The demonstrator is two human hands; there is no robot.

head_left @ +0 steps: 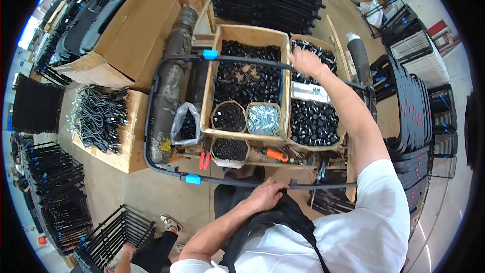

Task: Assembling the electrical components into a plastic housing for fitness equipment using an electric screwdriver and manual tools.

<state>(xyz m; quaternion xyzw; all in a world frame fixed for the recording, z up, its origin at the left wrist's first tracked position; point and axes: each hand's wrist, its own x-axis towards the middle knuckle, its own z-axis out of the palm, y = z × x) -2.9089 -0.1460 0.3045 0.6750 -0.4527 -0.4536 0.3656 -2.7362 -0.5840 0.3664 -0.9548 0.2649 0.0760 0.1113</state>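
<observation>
Blk tube frame [252, 61] spans desk [256, 159], long axis L–R, rounded end pointing L past desk's L edge; near bar sits off near edge. L hand [268, 194]: fingers curled on near bar. R hand [305, 62]: bunched at far bar, over small parts [323, 55]; can't tell if pinching any.

Yeah, your cam's up on your head, aimed down and forward past your white shirt [353, 227] at the black frame [252, 61]. Your left hand [266, 195] and right hand [305, 63] are pretty close, and the fisheye also pulls in floor [146, 187] well off to the sides.
</observation>
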